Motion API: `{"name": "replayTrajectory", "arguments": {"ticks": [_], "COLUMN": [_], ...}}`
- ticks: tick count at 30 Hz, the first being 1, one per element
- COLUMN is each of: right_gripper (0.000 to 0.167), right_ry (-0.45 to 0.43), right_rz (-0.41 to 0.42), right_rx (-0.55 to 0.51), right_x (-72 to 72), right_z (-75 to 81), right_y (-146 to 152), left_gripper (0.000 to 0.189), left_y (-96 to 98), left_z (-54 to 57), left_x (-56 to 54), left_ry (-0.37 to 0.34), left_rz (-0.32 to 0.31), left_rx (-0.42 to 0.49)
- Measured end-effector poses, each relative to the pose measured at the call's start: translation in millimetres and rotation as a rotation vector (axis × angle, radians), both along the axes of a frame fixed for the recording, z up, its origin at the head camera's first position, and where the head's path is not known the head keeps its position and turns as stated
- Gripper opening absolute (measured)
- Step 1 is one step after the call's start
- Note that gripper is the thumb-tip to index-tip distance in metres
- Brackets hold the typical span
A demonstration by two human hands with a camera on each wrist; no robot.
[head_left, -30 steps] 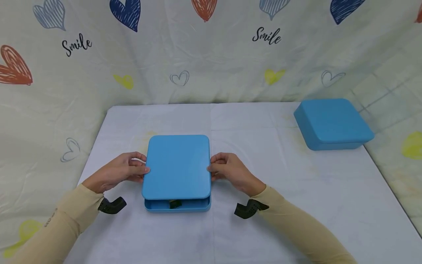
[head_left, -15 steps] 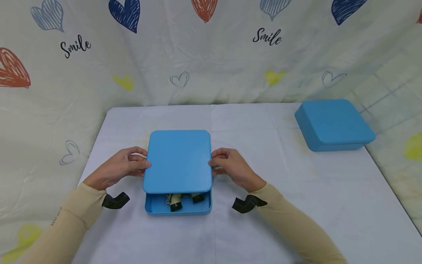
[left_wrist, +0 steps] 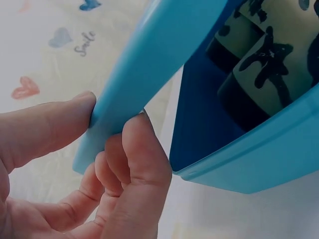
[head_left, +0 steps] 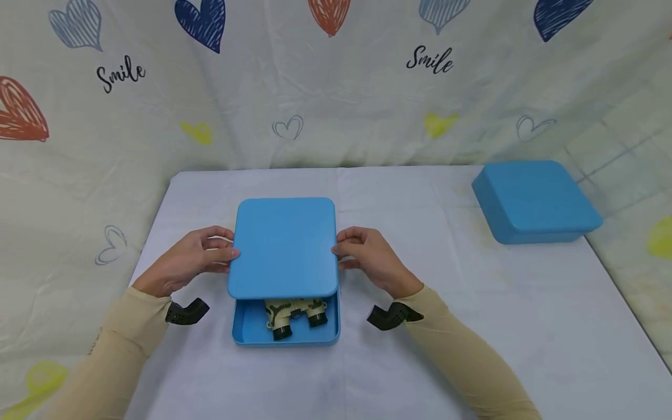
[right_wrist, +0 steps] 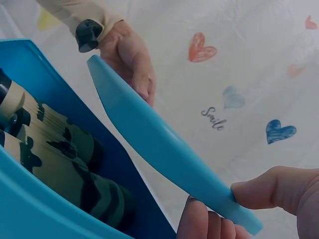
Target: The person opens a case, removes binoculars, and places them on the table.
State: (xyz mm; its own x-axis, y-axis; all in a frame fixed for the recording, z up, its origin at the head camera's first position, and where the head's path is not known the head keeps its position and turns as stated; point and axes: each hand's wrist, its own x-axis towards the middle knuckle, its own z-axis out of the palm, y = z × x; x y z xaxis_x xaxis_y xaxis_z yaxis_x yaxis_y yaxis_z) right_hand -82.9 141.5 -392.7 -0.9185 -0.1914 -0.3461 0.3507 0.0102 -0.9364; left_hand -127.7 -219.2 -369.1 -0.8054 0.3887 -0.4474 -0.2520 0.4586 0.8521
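1. Left hand (head_left: pixel 196 256) and right hand (head_left: pixel 375 259) apart, each pinching one side edge of the blue lid (head_left: pixel 283 248): thumb on the outer face, curled fingers at the rim. Grips sit about level, one on each side.
2. Key relation: lid vs box (head_left: pixel 315 342). Lid is set back toward the far side, tilted off the box rim, so the near strip of the box is uncovered. Wrist views show a clear gap between lid and box by both hands. Can't tell if the far edges touch.
3. Lid reads near square, no obvious long axis. It spans straight between the hands; neither is nearer.
4. Camouflage binoculars (head_left: pixel 282 319) lie inside the box, barrels running roughly front to back, black ends toward the person. Far end is under the lid in the head view.
5. Relative to hands: binoculars are between them, lower and closer to the person, slightly right of box middle. Right hand marginally nearer. Neither hand touches them.
6. Second blue box (head_left: pixel 541 201) at the far right of the desk (head_left: pixel 472 326), well apart from both hands.
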Motion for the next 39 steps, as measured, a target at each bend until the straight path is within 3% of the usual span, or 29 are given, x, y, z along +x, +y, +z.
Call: {"name": "replayTrajectory", "arguments": {"ticks": [19, 39], "right_gripper": [0.021, 0.018], "right_ry": [0.073, 0.099], "right_rz": [0.014, 0.002], "right_rx": [-0.034, -0.04], "right_x": [-15.1, -29.6], "right_z": [-4.1, -4.2], "right_y": [1.6, 3.3], "left_gripper": [0.067, 0.066], "left_y": [-2.9, 0.8], "left_z": [-9.1, -7.8], "left_x": [-11.5, -27.2], "left_ry": [0.02, 0.027], "left_rz": [0.003, 0.024], "left_rx": [0.054, 0.059]}}
